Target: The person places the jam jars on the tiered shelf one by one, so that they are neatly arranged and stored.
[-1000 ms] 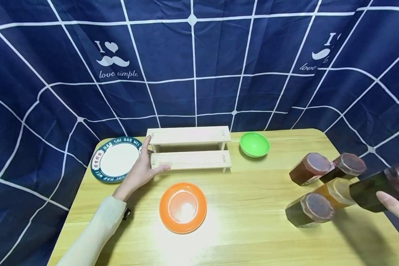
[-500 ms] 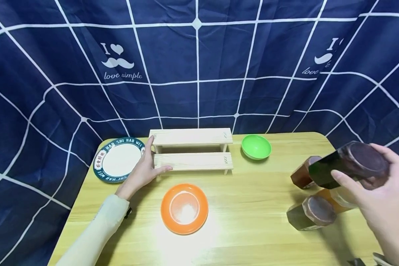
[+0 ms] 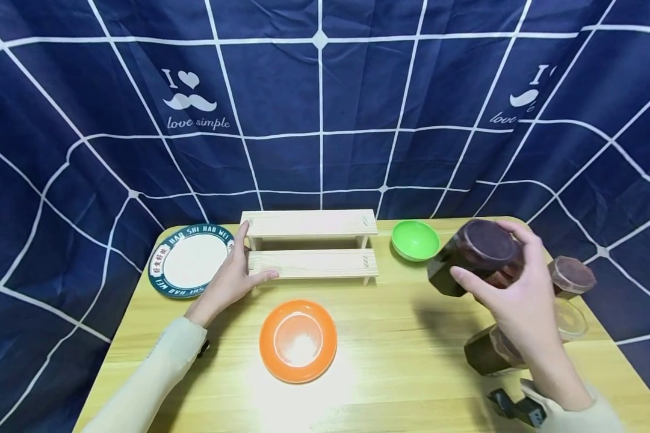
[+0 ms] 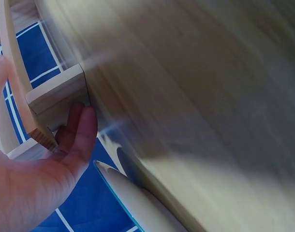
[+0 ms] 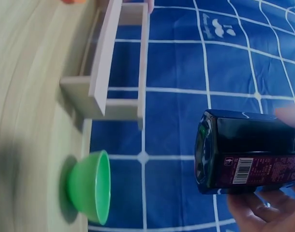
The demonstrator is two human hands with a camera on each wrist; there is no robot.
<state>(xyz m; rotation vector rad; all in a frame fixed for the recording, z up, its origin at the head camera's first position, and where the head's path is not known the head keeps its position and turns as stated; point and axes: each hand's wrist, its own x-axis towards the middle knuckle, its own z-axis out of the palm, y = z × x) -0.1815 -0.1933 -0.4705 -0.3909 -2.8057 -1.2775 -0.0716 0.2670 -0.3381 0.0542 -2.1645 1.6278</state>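
A dark octagonal jar (image 3: 455,264) is gripped in my right hand (image 3: 531,307), raised above the table and tilted. The right wrist view shows a label with a barcode on the jar (image 5: 254,150), the fingers under it and the thumb on top. A two-tier wooden shelf (image 3: 311,263) stands at the back of the table. My left hand (image 3: 224,285) holds this shelf by its left end, thumb along the lower tier's front. In the left wrist view, fingertips (image 4: 87,118) curl round the shelf's end leg.
To the right of the shelf sits a green bowl (image 3: 414,239). An orange plate (image 3: 271,337) lies in front; a teal-rimmed plate (image 3: 161,281) is at left. Several other jars, one dark (image 3: 484,352), one red-brown (image 3: 571,276), stand at right, partly hidden by the right arm.
My right hand has come in from the right edge with the dark jar, moving left across the other jars towards the green bowl. The left hand stays at the shelf's end.
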